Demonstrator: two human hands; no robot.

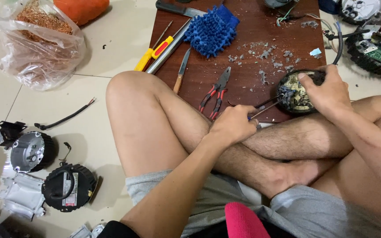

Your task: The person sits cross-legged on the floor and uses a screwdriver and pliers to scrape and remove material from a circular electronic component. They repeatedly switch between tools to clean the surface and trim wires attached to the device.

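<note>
I sit cross-legged on a tiled floor at a dark wooden board (243,53). My right hand (325,90) grips a round black part with a circuit board inside (295,94), resting on the board's near edge by my shin. My left hand (232,124) is closed around a thin tool (265,108) whose two dark metal tips reach into the round part. Red-handled pliers (214,94) lie just left of my left hand.
On the board lie a blue microfibre mitt (211,30), a yellow-and-red screwdriver (155,53), a wooden-handled blade (181,72) and grey broken bits (265,55). Motor housings (69,186) and a black cable (65,118) sit on the floor left. A plastic bag (34,44) lies far left.
</note>
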